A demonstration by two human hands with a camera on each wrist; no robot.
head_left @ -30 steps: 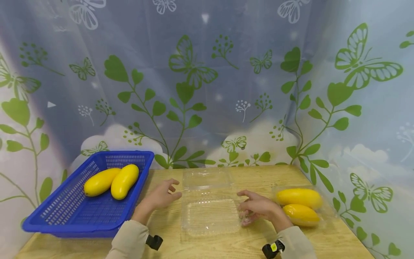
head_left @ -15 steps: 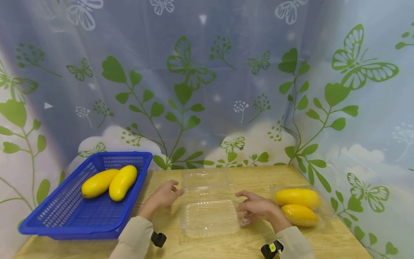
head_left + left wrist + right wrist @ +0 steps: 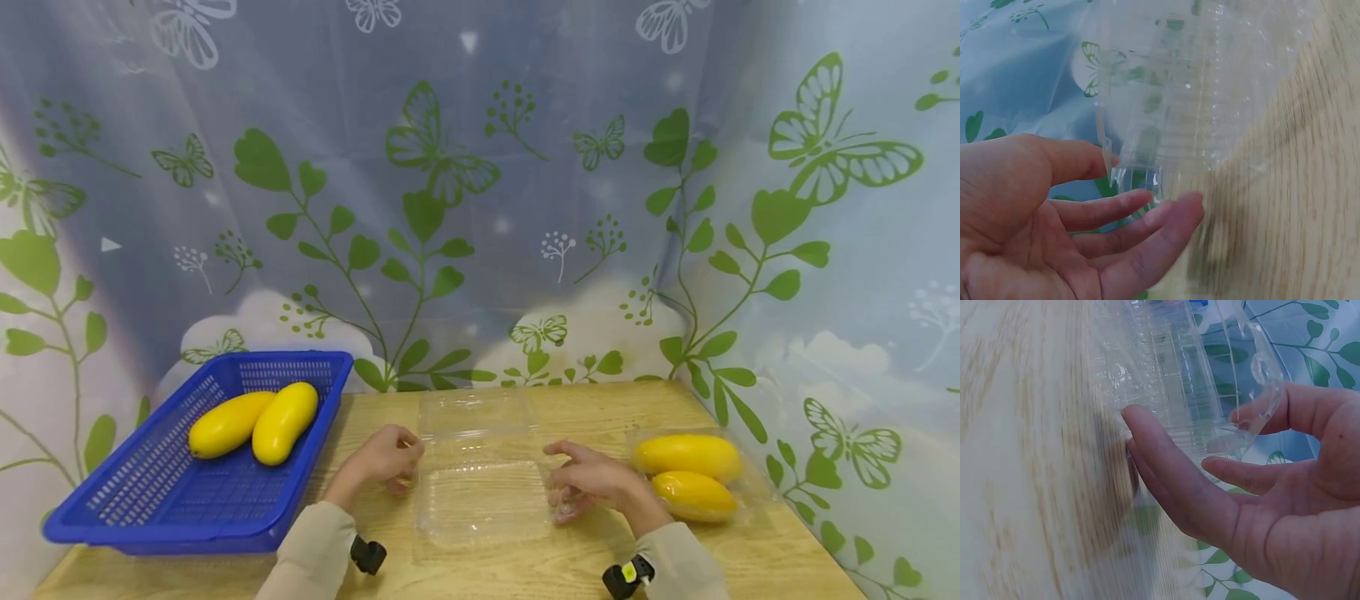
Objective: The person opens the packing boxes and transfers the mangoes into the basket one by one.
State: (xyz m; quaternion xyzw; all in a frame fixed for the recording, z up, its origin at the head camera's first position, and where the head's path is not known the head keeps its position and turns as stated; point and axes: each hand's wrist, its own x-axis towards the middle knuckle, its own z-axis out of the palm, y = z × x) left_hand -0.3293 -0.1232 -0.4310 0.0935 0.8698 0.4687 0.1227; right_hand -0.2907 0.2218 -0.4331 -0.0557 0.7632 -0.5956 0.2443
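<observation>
A clear plastic clamshell box (image 3: 487, 502) lies unfolded on the table, its lid (image 3: 476, 413) behind the base. At its left side is my left hand (image 3: 386, 458), fingers loosely bent; in the left wrist view one fingertip (image 3: 1109, 161) meets the clear rim and the fingers stay apart. My right hand (image 3: 592, 479) is against the right side of the base, fingers spread and lightly bent. In the right wrist view, a fingertip (image 3: 1244, 417) shows at the clear rim (image 3: 1266, 369). Neither hand visibly pinches the box.
A blue basket (image 3: 202, 529) on the left holds two yellow, smooth, elongated squash-like fruits (image 3: 285, 423). On the right, two more yellow fruits (image 3: 688, 456) sit in another clear box. A patterned curtain (image 3: 480, 208) stands behind the wooden table (image 3: 600, 408).
My left hand has moved right to the box's left side, and its fingers have bent more. My right hand and the box stay nearly still; the view has shifted slightly.
</observation>
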